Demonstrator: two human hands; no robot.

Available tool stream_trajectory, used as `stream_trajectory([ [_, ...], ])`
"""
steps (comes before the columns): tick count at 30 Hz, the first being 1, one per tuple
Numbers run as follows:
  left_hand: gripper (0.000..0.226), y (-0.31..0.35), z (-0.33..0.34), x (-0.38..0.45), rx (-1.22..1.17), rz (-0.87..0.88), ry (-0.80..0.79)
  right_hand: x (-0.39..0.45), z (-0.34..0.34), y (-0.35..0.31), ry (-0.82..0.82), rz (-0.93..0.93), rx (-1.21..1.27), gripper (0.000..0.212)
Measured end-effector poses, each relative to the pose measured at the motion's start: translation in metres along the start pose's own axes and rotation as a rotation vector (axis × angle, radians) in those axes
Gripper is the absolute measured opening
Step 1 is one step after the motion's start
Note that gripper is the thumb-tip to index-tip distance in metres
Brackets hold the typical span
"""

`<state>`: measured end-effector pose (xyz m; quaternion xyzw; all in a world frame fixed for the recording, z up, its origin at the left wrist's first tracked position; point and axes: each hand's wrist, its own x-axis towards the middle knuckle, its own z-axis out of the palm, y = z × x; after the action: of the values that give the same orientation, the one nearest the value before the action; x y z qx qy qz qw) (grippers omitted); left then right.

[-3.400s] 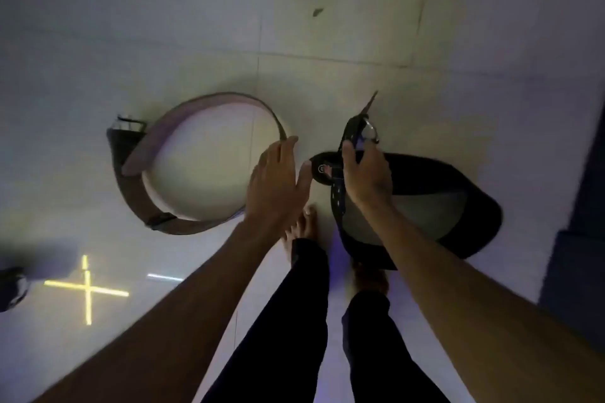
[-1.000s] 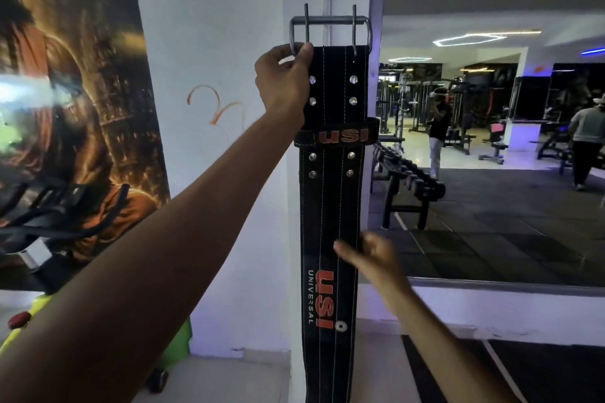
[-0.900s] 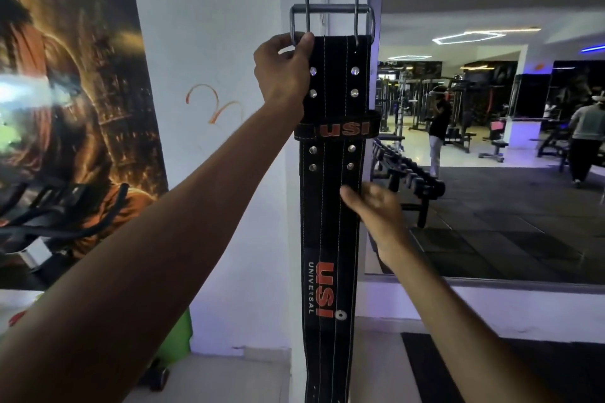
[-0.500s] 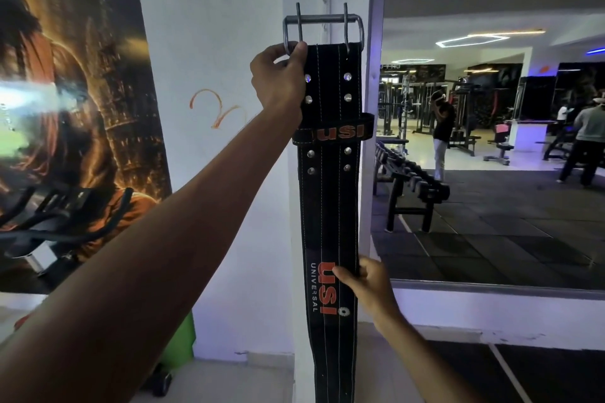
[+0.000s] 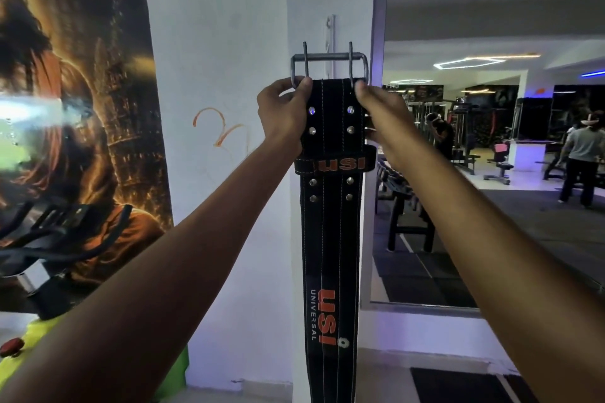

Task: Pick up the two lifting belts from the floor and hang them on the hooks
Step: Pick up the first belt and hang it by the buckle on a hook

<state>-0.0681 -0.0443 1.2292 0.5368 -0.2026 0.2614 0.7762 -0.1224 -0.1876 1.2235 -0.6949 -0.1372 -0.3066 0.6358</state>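
- White painted wall (image 5: 222, 42) fills the middle of the scene, with an orange scribble (image 5: 217, 127) on it to the left of the hands and a chipped spot high up.
- A large poster (image 5: 75, 114) in dark and fiery orange tones covers the left side; black handlebars (image 5: 55, 239) of an exercise machine stand in front of its lower part.
- A framed mirror (image 5: 491, 127) takes up the right side, showing a far gym floor with a rack of weights, benches and two people standing.
- Two bare forearms reach up from the near bottom corners to meet at the top of the belt.
- The black belt (image 5: 330, 239) hangs straight down against the white pillar between wall and mirror, with white stitching, silver rivets, a loop printed "USI" and an orange "USI UNIVERSAL" logo lower down. Its bottom end runs out of view.
- The left hand (image 5: 283, 116) is clamped on the belt's top left edge, thumb in front just under the buckle, fingers wrapped behind.
- The right hand (image 5: 381, 116) grips the top right edge the same way, thumb pressed on the front beside the upper rivet, fingers closed around the back.
- The grey metal buckle (image 5: 329, 67) stands upright above both hands, its two prongs pointing up past the top bar.
- A narrow white hook strip (image 5: 330, 33) is fixed to the pillar just behind and above the buckle; whether the buckle is caught on it I cannot tell.
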Motion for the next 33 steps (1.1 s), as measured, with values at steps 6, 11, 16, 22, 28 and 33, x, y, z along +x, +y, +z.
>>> stream_trajectory([
  [6, 0.017, 0.003, -0.013, 0.001, 0.089, 0.107, -0.059, 0.026, 0.019, -0.005, 0.146, -0.064, 0.055, 0.005],
  [11, 0.03, -0.015, -0.046, -0.036, 0.205, 0.089, -0.35, 0.035, 0.023, 0.0, 0.238, -0.064, 0.068, 0.01],
  [16, 0.02, -0.073, -0.073, -0.074, 0.109, 0.011, -0.4, 0.038, 0.025, 0.004, 0.286, -0.071, 0.087, 0.012],
  [22, 0.014, -0.146, -0.096, -0.132, 0.153, -0.185, -0.382, 0.034, 0.023, 0.0, 0.329, -0.079, 0.091, 0.011],
  [28, 0.016, -0.185, -0.118, -0.178, 0.2, -0.353, -0.551, 0.024, 0.015, -0.006, 0.353, -0.066, 0.099, 0.01],
  [33, 0.018, -0.148, -0.092, -0.133, 0.081, -0.218, -0.455, 0.016, 0.018, -0.007, 0.328, -0.038, 0.128, 0.011],
])
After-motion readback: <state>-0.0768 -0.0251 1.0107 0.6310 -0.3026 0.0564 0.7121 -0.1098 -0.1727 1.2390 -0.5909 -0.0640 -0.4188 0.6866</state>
